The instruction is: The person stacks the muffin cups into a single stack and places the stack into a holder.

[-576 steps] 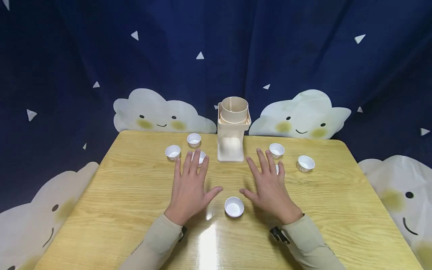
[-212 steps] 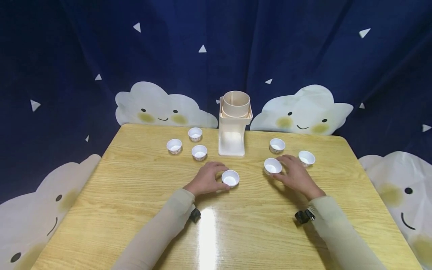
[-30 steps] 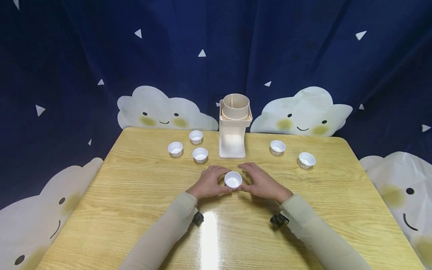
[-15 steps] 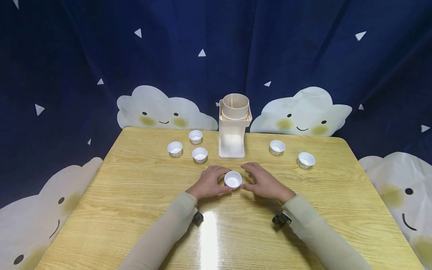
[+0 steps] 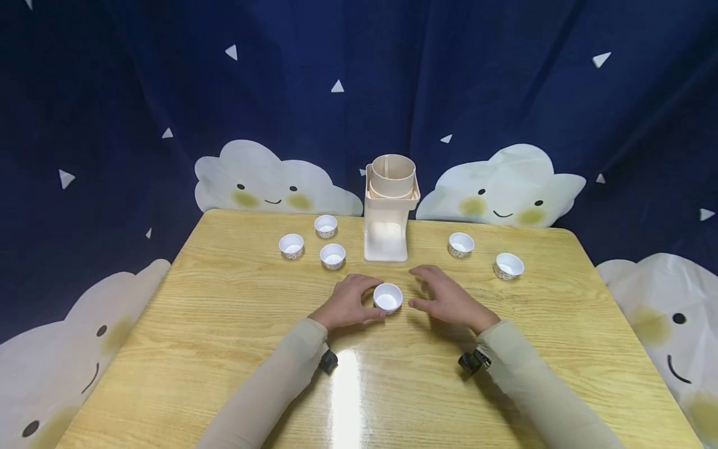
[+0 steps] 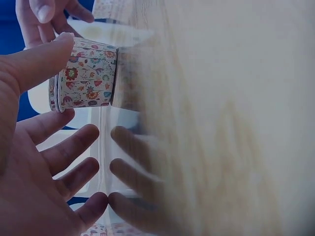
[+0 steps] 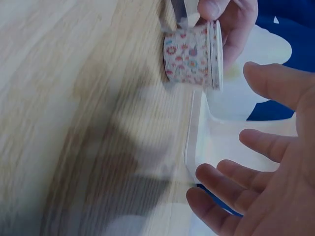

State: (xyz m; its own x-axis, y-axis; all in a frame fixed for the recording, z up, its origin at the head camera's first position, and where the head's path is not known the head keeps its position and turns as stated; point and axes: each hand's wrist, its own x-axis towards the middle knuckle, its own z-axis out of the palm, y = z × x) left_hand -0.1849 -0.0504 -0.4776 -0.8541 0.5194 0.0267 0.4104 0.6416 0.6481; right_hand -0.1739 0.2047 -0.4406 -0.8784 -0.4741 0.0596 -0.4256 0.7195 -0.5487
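Observation:
My left hand point(image 5: 350, 302) pinches the side of a small white baking cup point(image 5: 387, 298) between thumb and fingers, in the middle of the table. In the left wrist view the flower-patterned baking cup point(image 6: 88, 76) stands upright and shows a doubled rim, one cup nested in another. My right hand point(image 5: 445, 299) is just right of it, apart from it and holding nothing. Its fingers point(image 7: 216, 177) are loosely bent in the right wrist view. Farther back stand more baking cups: a group of three with a near cup point(image 5: 333, 256) at left, and two at right, one being the outer cup point(image 5: 508, 266).
A cream plastic stand point(image 5: 385, 231) with a round cup-shaped holder point(image 5: 393, 176) on top stands at the back middle of the wooden table point(image 5: 235, 312). Behind it hangs a dark blue curtain point(image 5: 280, 75) with cloud shapes.
Since about seven seconds ago, a right-side baking cup was brought to the middle and nested with the left hand's cup. Over the last second my right hand let go and drew away rightward.

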